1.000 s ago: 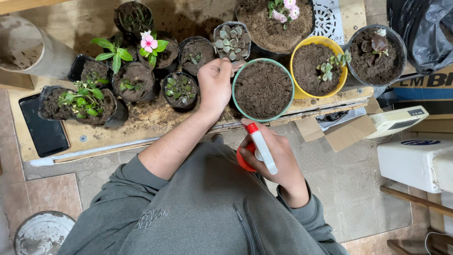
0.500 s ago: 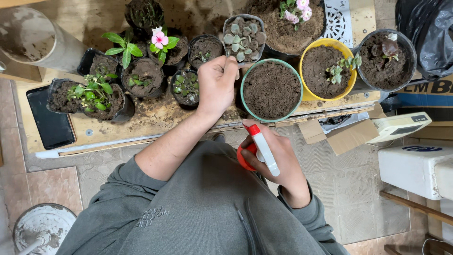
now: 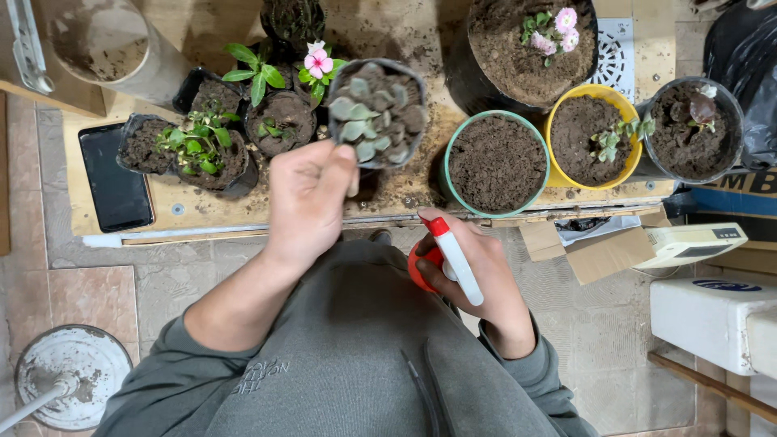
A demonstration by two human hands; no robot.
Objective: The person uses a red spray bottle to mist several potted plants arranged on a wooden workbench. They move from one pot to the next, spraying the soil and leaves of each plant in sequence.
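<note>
Left hand (image 3: 312,198) grips a small black pot of grey-green succulent (image 3: 378,113), fingers closed on its near side and underside, thumb up along the rim. The pot is lifted off the wooden board (image 3: 202,206) and tilted toward the camera, so the rosette leaves show face-on. It sits in the air above the middle of the board, between the cluster of small black pots on the left and the green-rimmed pot (image 3: 496,163) on the right.

Right hand (image 3: 477,279) is wrapped tight around a red spray bottle (image 3: 441,259) with a white trigger and nozzle, held low over the lap, just below the board's front edge. Nozzle tip points up toward the green-rimmed pot. Cannot tell if the trigger is squeezed.

Green-rimmed pot holds bare soil only. Just right of it a yellow pot (image 3: 595,137) has a small sprout, then a black pot (image 3: 692,129) with a tiny plant. Behind them a big dark pot (image 3: 522,53) has pink flowers. Left cluster: a leafy green plant (image 3: 198,146) and a pink-flowered seedling (image 3: 316,61). A dark phone (image 3: 113,178) lies flat at the board's left end. Grey sleeves and sweatshirt (image 3: 348,364) fill the bottom of the view.
</note>
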